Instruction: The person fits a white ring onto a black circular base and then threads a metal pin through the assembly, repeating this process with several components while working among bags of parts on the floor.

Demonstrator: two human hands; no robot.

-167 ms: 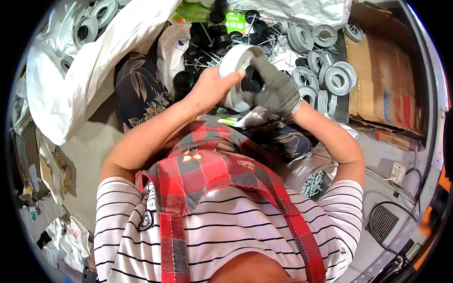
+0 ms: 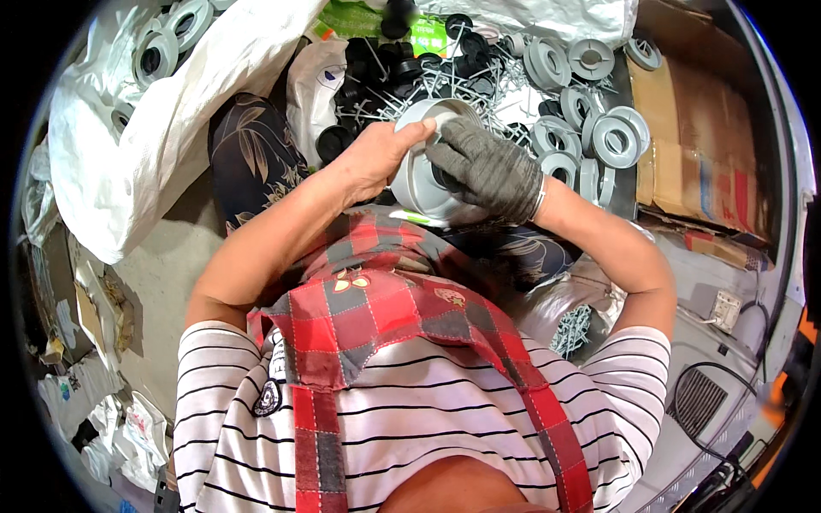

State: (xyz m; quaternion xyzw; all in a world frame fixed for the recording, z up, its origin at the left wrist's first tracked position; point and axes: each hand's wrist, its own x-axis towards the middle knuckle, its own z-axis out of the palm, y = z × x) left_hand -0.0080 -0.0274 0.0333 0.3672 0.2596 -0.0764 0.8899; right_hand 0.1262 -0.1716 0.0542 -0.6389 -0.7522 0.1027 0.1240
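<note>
White sack [image 2: 171, 128] sprawling at left, and here's the wide grey cup [image 2: 415, 184], right between the gloved right hand [image 2: 498, 167], fingers bent at its mouth, grip hidden, and the bare left hand [image 2: 376, 158] clamping its rim, smaller grey rings [image 2: 599, 142] off right.

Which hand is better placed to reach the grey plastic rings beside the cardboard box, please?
The gloved right hand, probably: it is nearer those grey plastic rings, while the bare left hand holds the wide, round grey plastic piece.
</note>
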